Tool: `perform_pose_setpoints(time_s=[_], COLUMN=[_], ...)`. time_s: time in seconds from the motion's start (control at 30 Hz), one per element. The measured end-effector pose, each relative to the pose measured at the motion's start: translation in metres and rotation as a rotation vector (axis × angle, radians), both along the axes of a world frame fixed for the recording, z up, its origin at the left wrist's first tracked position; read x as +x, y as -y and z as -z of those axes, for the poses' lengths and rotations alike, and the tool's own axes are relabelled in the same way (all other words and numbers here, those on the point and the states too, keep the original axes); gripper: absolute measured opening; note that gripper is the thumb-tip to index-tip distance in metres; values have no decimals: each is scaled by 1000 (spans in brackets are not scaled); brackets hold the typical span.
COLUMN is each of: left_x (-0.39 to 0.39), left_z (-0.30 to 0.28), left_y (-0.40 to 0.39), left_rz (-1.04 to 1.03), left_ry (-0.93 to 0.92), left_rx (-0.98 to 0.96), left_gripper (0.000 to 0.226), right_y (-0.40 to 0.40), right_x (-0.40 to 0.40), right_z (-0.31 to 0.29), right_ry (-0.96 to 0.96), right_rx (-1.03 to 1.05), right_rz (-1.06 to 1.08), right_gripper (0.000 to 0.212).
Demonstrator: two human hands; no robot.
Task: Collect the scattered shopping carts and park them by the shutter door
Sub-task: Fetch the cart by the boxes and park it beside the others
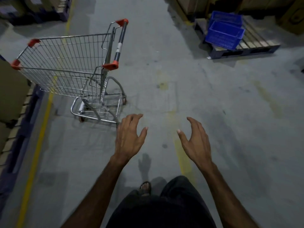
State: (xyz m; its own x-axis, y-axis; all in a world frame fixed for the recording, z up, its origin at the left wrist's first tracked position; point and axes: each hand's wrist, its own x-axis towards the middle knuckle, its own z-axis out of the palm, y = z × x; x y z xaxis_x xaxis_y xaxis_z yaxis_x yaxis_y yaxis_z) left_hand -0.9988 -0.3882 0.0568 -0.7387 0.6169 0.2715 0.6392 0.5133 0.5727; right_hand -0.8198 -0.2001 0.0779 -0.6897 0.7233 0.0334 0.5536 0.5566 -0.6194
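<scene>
A wire shopping cart (65, 63) stands on the grey concrete floor (181, 79) at the left of the scene, well ahead of the person. Its basket is empty, with red plastic caps on the corners, and its dark handle bar (120, 41) with red ends faces right, toward the middle of the aisle. The cart's lower rack and small wheels rest on the floor near a yellow painted line (35, 158) that runs along the left side.

Both hands are stretched forward in the near part of the scene, bare and holding nothing. The left hand (130, 137) has its fingers spread and slightly curled, palm down, and appears just near the closest bottom corner of the cart's frame without touching it. The right hand (195, 142) is likewise loose and empty, fingers curved, thumb pointing inward; it hangs over bare floor, well apart from the cart.

At the far right, two blue plastic crates (225, 32) lie on a wooden pallet (253, 43). Cardboard boxes (11, 89) sit on another pallet at the left edge, just beside the cart's front. More stacked goods line the far edge, blurred. Below the arms, dark shorts and a sandalled foot (145, 188) show.
</scene>
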Motion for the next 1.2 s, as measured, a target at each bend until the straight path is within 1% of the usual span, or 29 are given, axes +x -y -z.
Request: perform_pose_setpoints(time_s=[0.2,0.33,0.47,0.6,0.67,0.83,0.97,1.07,1.2], left_x=[-58,-104,-149,-184,-200,-252,-314,-363,-403], left_z=[14,17,-2,-18,-22,-23,-17,-8,2], left_y=[-67,-121,-178,-216,-226,-236,-240,-240,-241], left_rz=[-57,-114,-199,-273,-333,-477,-576,-633,-770], left_ry=[50,29,48,-24,-23,-47,-70,-37,29], left_rx=[-49,-69,-50,-1,12,-30,-84,-141,-174], left_gripper=[50,51,51,48,45,47,49,51,47], right_y=[-80,-146,-212,-268,-287,-311,-315,-312,-304], right_x=[-72,-129,-187,-250,-283,-373,-458,-522,-602], right_z=[17,26,20,13,10,5,11,14,6], right_ry=[18,-1,15,14,22,16,-3,12,-8], right_rx=[-23,-41,-22,21,37,71,108,143,230], right_rz=[-61,-119,-223,-348,-403,-547,-674,-768,-913], right_gripper=[63,63,63,62,61,60,58,58,59])
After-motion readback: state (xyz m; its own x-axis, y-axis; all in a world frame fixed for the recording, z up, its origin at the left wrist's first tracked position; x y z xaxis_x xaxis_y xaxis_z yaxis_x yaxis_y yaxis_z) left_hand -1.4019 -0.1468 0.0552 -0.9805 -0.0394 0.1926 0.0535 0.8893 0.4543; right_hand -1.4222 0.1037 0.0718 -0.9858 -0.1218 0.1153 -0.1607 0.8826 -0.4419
